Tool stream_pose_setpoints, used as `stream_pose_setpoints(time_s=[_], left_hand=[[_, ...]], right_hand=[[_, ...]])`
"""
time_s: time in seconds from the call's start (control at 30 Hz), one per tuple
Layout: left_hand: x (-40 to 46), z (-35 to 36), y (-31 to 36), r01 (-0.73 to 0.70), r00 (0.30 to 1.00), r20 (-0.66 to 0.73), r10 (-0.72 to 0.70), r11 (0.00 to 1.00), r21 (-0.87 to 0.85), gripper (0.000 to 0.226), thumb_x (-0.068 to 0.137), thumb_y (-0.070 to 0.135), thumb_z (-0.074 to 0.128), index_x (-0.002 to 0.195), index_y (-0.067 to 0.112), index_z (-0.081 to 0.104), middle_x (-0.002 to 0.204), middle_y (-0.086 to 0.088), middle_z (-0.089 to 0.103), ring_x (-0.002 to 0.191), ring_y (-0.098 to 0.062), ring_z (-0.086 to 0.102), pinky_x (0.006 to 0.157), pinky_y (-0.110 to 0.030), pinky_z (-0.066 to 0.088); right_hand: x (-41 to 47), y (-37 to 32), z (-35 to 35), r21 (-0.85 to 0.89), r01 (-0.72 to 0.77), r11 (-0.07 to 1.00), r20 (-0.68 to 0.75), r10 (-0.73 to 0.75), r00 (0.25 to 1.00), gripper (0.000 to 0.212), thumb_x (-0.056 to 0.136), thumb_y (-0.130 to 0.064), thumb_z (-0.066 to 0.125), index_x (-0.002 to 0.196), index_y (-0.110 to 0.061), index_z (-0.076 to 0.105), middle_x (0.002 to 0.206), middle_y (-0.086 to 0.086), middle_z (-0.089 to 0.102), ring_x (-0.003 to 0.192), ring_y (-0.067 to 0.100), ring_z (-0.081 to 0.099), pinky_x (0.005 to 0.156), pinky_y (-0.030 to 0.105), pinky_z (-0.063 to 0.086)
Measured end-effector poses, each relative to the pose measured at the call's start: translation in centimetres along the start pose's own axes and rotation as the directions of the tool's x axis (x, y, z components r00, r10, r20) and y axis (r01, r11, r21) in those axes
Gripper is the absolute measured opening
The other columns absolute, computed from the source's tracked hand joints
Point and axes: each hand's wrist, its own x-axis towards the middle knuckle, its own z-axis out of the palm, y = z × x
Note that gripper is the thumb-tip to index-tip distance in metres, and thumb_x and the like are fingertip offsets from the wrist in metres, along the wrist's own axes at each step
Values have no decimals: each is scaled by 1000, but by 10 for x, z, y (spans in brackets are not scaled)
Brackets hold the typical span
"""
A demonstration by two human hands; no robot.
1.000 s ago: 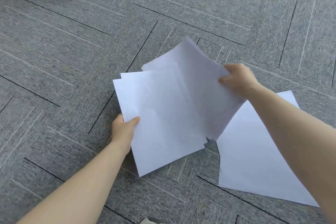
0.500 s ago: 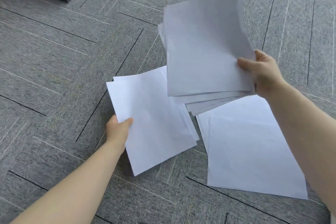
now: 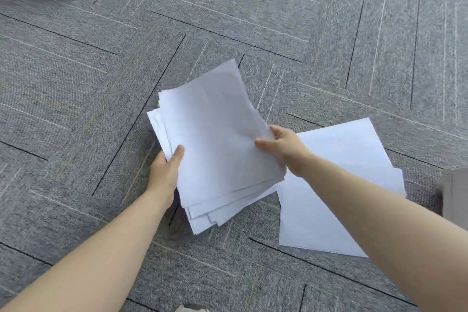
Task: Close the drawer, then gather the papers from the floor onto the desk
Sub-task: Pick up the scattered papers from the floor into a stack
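Above the carpet (image 3: 76,83), a stack of papers (image 3: 215,139) is gripped by the left hand (image 3: 164,172) and right hand (image 3: 283,149); the loose sheets (image 3: 342,185) lie rightward, nearer the right hand.

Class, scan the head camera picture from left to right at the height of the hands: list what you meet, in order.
Left hand → stack of papers gripped by both hands → right hand → loose papers lying flat on the grey carpet.
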Motion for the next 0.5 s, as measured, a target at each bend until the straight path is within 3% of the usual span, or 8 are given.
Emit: stream_pose_setpoints(time_s=[0.1,0.17,0.23,0.3,0.37,0.5], left_hand=[[2,-3,-5,29,999,37,-32,996,87,30,84,1,65,109,17,60,105,-6,69,95,-26,66,88,-42,53],[2,-5,-6,24,999,25,-29,987,159,33,82,-3,64,109,15,58,106,-9,67,97,-30,65,89,-45,53],[1,-7,-6,20,1000,-4,-20,983,182,31,81,-4,63,107,13,58,106,-11,67,96,-30,65,85,-43,53],[2,-8,-6,17,1000,-26,-12,981,194,31,82,-3,63,108,12,58,106,-11,66,95,-30,64,84,-40,52],[4,-10,-7,22,999,-27,-17,979,202,32,82,-2,64,111,10,59,107,-10,66,97,-30,64,83,-40,51],[4,-10,-8,27,999,-43,-18,979,203,32,82,-3,64,111,10,59,109,-12,66,98,-30,64,89,-45,52]], right_hand=[[-3,11,4,-357,-4,934,55,26,998,14,87,-16,68,101,-14,70,89,4,70,73,16,64,74,29,56],[0,13,-5,-673,36,739,18,-32,999,10,87,-32,66,93,-25,69,83,-4,65,75,16,60,73,30,49],[2,7,-26,-862,4,506,-52,-96,994,25,85,-42,64,106,-29,66,98,-4,63,95,22,60,82,34,48],[3,-1,-53,-965,-11,263,-48,-136,990,53,80,-48,68,128,-28,56,121,3,54,118,26,49,93,39,46],[6,-6,-77,-999,-3,46,-9,-135,991,78,70,-59,72,137,-29,46,129,7,48,124,29,42,98,43,43],[10,-7,-95,-988,-2,-156,6,-47,999,99,54,-72,74,137,-35,36,124,6,49,122,28,43,96,45,40]])
